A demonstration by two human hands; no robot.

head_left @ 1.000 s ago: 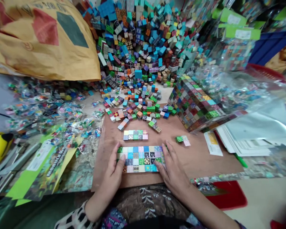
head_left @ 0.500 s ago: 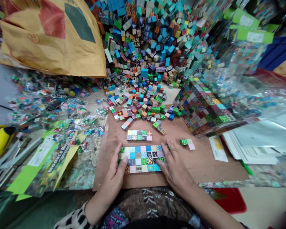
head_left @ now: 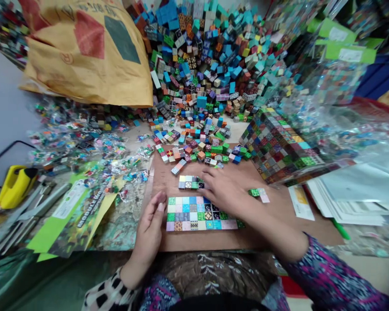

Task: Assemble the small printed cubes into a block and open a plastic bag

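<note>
Fingers [head_left: 210, 176] of the right hand [head_left: 225, 190], slightly bent, covered the right end of the short block strip [head_left: 188, 183] in the head view; whether they gripped it could not be told. Its long axis running left to right, the strip extended leftward from those fingertips, just beyond the larger block panel [head_left: 189, 214] and roughly parallel to it. Farther from the strip, the left hand [head_left: 151, 220] curled loosely beside the panel's left edge, visibly holding nothing.

1. The mottled table [head_left: 118, 233] carries a brown board [head_left: 194, 242].
2. On the board: block grid [head_left: 193, 215], block strip [head_left: 188, 183].
3. Left of the board: cards [head_left: 87, 211], packets [head_left: 73, 136], yellow tool [head_left: 15, 185].
4. Along the board's far edge: loose blocks [head_left: 201, 156].
</note>
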